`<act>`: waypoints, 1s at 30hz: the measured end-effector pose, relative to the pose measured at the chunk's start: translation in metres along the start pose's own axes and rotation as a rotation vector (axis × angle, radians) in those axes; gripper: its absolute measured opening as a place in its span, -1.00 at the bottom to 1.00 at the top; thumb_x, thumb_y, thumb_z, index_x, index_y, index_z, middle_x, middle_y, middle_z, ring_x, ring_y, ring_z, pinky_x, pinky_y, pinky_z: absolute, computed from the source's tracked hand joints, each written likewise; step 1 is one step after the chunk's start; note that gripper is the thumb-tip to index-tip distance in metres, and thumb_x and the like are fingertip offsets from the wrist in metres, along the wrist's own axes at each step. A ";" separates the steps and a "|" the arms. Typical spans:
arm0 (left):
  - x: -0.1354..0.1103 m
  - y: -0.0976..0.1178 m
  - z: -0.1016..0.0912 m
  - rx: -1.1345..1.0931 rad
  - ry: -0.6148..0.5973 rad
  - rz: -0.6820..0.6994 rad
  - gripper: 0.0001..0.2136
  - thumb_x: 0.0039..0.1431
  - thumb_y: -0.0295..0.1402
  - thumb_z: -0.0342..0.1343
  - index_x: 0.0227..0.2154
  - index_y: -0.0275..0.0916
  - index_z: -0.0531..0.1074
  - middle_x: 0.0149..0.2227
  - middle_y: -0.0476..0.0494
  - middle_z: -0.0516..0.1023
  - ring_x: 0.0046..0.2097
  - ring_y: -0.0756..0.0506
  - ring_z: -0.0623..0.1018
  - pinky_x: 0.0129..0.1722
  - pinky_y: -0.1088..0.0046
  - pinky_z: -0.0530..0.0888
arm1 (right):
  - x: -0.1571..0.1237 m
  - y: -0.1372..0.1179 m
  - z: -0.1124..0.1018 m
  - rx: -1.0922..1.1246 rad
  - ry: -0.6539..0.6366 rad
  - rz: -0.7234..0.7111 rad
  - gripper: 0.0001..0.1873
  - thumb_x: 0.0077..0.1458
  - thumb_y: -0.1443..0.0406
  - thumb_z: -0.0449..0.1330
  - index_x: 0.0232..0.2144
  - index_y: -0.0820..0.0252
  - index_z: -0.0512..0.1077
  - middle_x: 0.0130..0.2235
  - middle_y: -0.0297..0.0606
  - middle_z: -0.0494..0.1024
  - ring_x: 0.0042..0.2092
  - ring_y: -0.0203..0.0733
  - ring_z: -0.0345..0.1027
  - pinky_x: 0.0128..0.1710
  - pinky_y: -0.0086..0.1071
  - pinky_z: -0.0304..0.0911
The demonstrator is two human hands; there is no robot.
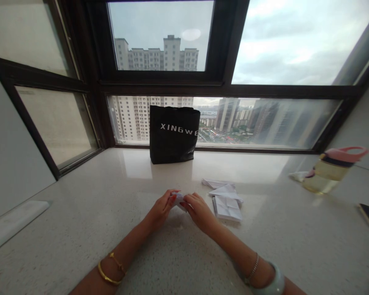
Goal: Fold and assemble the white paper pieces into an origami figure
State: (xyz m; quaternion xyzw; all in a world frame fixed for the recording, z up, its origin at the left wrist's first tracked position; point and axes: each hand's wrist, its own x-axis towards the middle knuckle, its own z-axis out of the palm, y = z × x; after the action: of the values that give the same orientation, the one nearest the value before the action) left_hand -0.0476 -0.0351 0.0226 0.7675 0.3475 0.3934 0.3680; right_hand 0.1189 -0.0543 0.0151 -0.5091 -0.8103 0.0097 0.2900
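left hand (162, 208), right hand (199, 208) | grip: both pinching folded paper (178, 199) | paper stack (227, 208) at right

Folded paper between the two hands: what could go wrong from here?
1. The folded paper is small and held by the fingertips of the left hand and right hand; if either grip slackens, a fold might slip or open.
2. Fingers hide part of it, so a crooked crease could go unnoticed.
3. Loose paper pieces lie just beside the right hand, so a sideways sweep might scatter them.
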 end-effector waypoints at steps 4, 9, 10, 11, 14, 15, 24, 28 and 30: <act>-0.001 0.004 0.001 -0.013 0.026 0.000 -0.61 0.17 -0.11 -0.22 -0.09 -0.23 0.28 -0.21 -0.13 0.46 -0.24 -0.06 0.43 -0.20 0.45 0.32 | 0.000 -0.001 -0.002 -0.007 0.014 0.007 -0.83 0.13 0.32 -0.02 -0.47 0.18 0.32 -0.41 -0.25 0.42 -0.33 -0.20 0.19 -0.31 -0.36 0.08; -0.001 0.000 0.003 0.044 0.031 -0.024 -0.66 0.17 -0.13 -0.21 -0.19 -0.25 0.28 -0.29 -0.12 0.46 -0.27 -0.06 0.44 -0.22 0.46 0.32 | -0.002 -0.001 0.004 -0.025 -0.013 0.017 -0.84 0.14 0.33 -0.03 -0.43 0.20 0.32 -0.39 -0.23 0.43 -0.31 -0.19 0.21 -0.31 -0.36 0.09; -0.001 -0.001 0.004 0.068 0.038 -0.037 -0.67 0.17 -0.13 -0.22 -0.22 -0.25 0.28 -0.32 -0.11 0.46 -0.29 -0.05 0.44 -0.25 0.46 0.32 | -0.003 0.000 0.006 -0.030 -0.015 0.017 -0.85 0.14 0.33 -0.03 -0.41 0.21 0.32 -0.38 -0.22 0.43 -0.31 -0.18 0.22 -0.30 -0.36 0.10; -0.001 -0.002 0.005 0.084 0.041 -0.044 -0.68 0.18 -0.14 -0.23 -0.25 -0.25 0.29 -0.34 -0.10 0.46 -0.30 -0.05 0.44 -0.26 0.46 0.32 | -0.003 0.000 0.008 -0.034 -0.016 0.015 -0.86 0.14 0.34 -0.04 -0.38 0.21 0.31 -0.37 -0.20 0.43 -0.30 -0.17 0.22 -0.30 -0.36 0.11; -0.002 0.000 0.006 0.083 0.029 -0.034 -0.70 0.19 -0.15 -0.24 -0.27 -0.22 0.28 -0.31 -0.11 0.47 -0.29 -0.05 0.45 -0.25 0.47 0.32 | -0.005 -0.001 0.012 -0.056 -0.018 0.020 -0.87 0.14 0.35 -0.05 -0.31 0.22 0.29 -0.36 -0.18 0.43 -0.29 -0.15 0.22 -0.29 -0.34 0.12; -0.002 0.002 0.006 0.069 0.027 -0.024 -0.71 0.19 -0.16 -0.24 -0.26 -0.21 0.28 -0.28 -0.11 0.48 -0.27 -0.05 0.45 -0.24 0.47 0.32 | -0.005 -0.002 0.012 -0.063 -0.017 0.022 -0.87 0.14 0.35 -0.05 -0.32 0.22 0.29 -0.36 -0.18 0.42 -0.29 -0.14 0.21 -0.29 -0.33 0.12; -0.002 0.000 0.007 0.096 -0.003 -0.031 -0.70 0.19 -0.13 -0.30 -0.26 -0.22 0.21 -0.27 -0.16 0.47 -0.27 -0.07 0.47 -0.22 0.41 0.35 | -0.004 -0.002 0.014 -0.070 0.005 0.023 -0.84 0.14 0.38 -0.09 -0.39 0.22 0.28 -0.35 -0.18 0.38 -0.29 -0.15 0.17 -0.26 -0.31 0.11; 0.000 -0.005 0.005 0.118 -0.054 0.013 -0.71 0.18 -0.15 -0.27 -0.21 -0.23 0.17 -0.24 -0.14 0.44 -0.22 -0.05 0.45 -0.19 0.44 0.34 | -0.004 -0.001 0.017 -0.031 -0.025 0.044 -0.81 0.15 0.39 -0.11 -0.39 0.23 0.28 -0.35 -0.19 0.39 -0.29 -0.18 0.17 -0.26 -0.33 0.10; 0.000 -0.005 0.006 0.156 -0.056 0.000 -0.73 0.18 -0.16 -0.26 -0.25 -0.23 0.18 -0.32 -0.11 0.45 -0.29 -0.04 0.46 -0.25 0.45 0.35 | -0.003 -0.002 0.013 0.018 -0.072 0.076 -0.81 0.15 0.38 -0.11 -0.41 0.22 0.27 -0.37 -0.21 0.39 -0.29 -0.20 0.19 -0.28 -0.36 0.10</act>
State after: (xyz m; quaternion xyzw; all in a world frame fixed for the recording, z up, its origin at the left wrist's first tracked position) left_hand -0.0439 -0.0350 0.0162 0.8045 0.3666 0.3437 0.3167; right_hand 0.1117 -0.0545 0.0031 -0.5361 -0.8003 0.0464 0.2645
